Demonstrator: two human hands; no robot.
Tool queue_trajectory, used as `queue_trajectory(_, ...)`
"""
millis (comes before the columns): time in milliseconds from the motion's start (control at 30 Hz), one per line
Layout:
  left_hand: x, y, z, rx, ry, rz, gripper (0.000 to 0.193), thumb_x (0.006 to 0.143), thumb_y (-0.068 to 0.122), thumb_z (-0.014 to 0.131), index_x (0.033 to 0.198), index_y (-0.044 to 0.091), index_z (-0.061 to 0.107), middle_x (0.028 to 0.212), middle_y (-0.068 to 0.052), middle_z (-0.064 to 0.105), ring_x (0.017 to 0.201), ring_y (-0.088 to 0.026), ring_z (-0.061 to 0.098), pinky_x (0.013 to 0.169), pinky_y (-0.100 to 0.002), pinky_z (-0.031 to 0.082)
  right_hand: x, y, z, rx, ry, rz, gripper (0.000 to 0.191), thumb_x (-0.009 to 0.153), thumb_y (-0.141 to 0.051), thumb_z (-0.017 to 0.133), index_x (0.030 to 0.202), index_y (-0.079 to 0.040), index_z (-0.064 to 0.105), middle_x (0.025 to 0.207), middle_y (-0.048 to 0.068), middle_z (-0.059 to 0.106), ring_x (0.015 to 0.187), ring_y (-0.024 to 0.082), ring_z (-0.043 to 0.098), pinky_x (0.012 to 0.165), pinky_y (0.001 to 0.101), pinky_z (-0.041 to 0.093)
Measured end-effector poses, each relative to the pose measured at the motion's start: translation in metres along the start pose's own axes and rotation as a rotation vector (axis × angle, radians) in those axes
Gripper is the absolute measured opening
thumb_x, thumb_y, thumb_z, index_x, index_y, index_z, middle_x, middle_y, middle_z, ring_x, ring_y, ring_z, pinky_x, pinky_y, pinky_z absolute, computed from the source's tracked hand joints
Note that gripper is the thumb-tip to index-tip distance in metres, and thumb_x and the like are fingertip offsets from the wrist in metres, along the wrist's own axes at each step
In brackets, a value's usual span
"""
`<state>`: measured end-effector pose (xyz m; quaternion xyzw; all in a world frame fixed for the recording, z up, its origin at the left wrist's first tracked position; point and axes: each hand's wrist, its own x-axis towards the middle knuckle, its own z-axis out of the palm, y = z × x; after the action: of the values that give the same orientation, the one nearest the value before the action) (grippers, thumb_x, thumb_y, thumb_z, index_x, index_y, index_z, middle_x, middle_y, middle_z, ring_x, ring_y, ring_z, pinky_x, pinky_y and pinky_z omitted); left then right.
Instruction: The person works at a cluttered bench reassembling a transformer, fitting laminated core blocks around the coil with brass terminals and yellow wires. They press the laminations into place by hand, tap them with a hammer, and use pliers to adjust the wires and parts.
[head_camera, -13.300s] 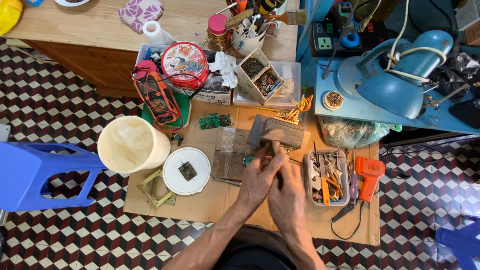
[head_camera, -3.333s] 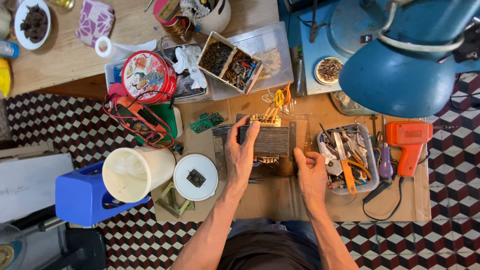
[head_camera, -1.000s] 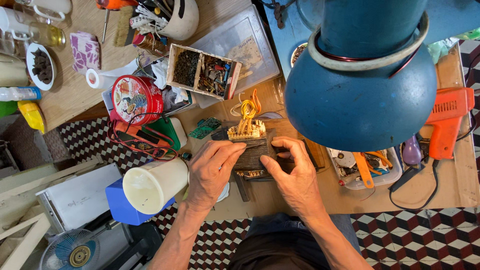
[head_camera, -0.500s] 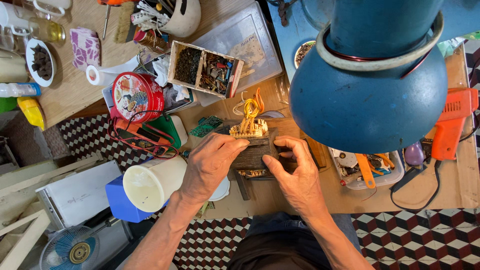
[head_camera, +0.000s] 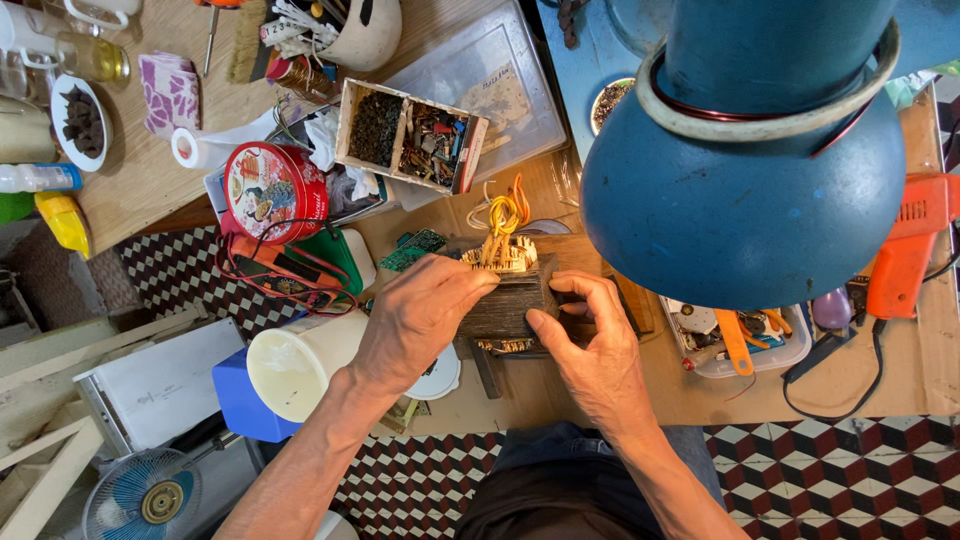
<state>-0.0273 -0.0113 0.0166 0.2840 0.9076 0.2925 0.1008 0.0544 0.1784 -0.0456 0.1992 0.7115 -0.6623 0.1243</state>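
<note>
A dark, laminated transformer block (head_camera: 508, 303) with yellowish windings and yellow and orange wires at its top sits on a low cardboard-covered board (head_camera: 700, 400). My left hand (head_camera: 418, 315) lies over its left side, fingers curled on the top edge. My right hand (head_camera: 592, 350) grips its right side, thumb on the front face and fingers behind. A big blue lamp shade (head_camera: 745, 185) hangs close to the camera and hides the board's right part.
A cream bucket (head_camera: 292, 363) on a blue stool, a red round tin (head_camera: 273, 190), a parts box (head_camera: 410, 135), a clear tray of tools (head_camera: 735, 345) and an orange hot-air gun (head_camera: 905, 250) ring the work spot. A white fan (head_camera: 145, 497) stands lower left.
Since the oldest frames my head has moved closer under the lamp. Over the last second both hands have stayed on the block, with my right fingers shifting slightly along its right side.
</note>
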Motion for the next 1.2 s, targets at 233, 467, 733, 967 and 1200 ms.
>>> queue_trajectory(233, -0.004, 0.006, -0.001, 0.068, 0.023, 0.097, 0.025, 0.087, 0.0, 0.076, 0.111, 0.002, 0.071, 0.094, -0.006, 0.067, 0.087, -0.022, 0.066, 0.073, -0.033, 0.056, -0.001, 0.001, 0.002, -0.014, 0.003, 0.006, 0.044, 0.085, -0.024, 0.079, 0.122, -0.008, 0.063, 0.128, 0.005, 0.063, 0.107, 0.021, 0.065, 0.091, 0.0354, 0.054)
queue_trajectory(467, -0.004, 0.005, 0.004, 0.129, 0.08, 0.09, 0.022, 0.085, 0.006, 0.081, 0.105, 0.007, 0.074, 0.079, -0.003, 0.057, 0.075, -0.019, 0.061, 0.063, -0.033, 0.051, -0.003, 0.003, 0.003, -0.003, 0.014, -0.003, 0.043, 0.085, -0.023, 0.079, 0.122, -0.006, 0.063, 0.125, 0.005, 0.062, 0.107, 0.021, 0.063, 0.09, 0.0347, 0.053)
queue_trajectory(733, -0.02, 0.015, 0.016, 0.267, 0.22, 0.021, 0.033, 0.086, 0.013, 0.081, 0.119, 0.011, 0.074, 0.102, -0.001, 0.068, 0.098, -0.023, 0.062, 0.087, -0.039, 0.047, -0.004, -0.002, 0.004, -0.002, 0.02, 0.029, 0.044, 0.085, -0.022, 0.079, 0.123, -0.006, 0.063, 0.121, 0.005, 0.065, 0.107, 0.02, 0.065, 0.091, 0.0341, 0.053)
queue_trajectory(967, -0.044, 0.025, 0.038, -0.246, 0.605, -0.565, 0.063, 0.1, 0.039, 0.067, 0.15, 0.005, 0.048, 0.148, -0.015, 0.053, 0.136, -0.025, 0.052, 0.113, -0.039, 0.042, 0.001, -0.02, 0.004, 0.019, 0.054, 0.051, 0.05, 0.087, -0.027, 0.076, 0.129, -0.005, 0.059, 0.123, 0.009, 0.069, 0.113, 0.019, 0.064, 0.098, 0.0347, 0.051)
queue_trajectory(1200, -0.039, 0.014, 0.055, -1.008, 0.517, -0.867, 0.066, 0.097, 0.047, 0.059, 0.146, 0.003, 0.054, 0.145, -0.013, 0.058, 0.132, -0.018, 0.053, 0.112, -0.032, 0.039, 0.015, -0.02, 0.028, 0.247, 0.071, 0.087, 0.042, 0.094, -0.028, 0.072, 0.128, -0.004, 0.063, 0.127, 0.008, 0.063, 0.118, 0.018, 0.064, 0.101, 0.0334, 0.051)
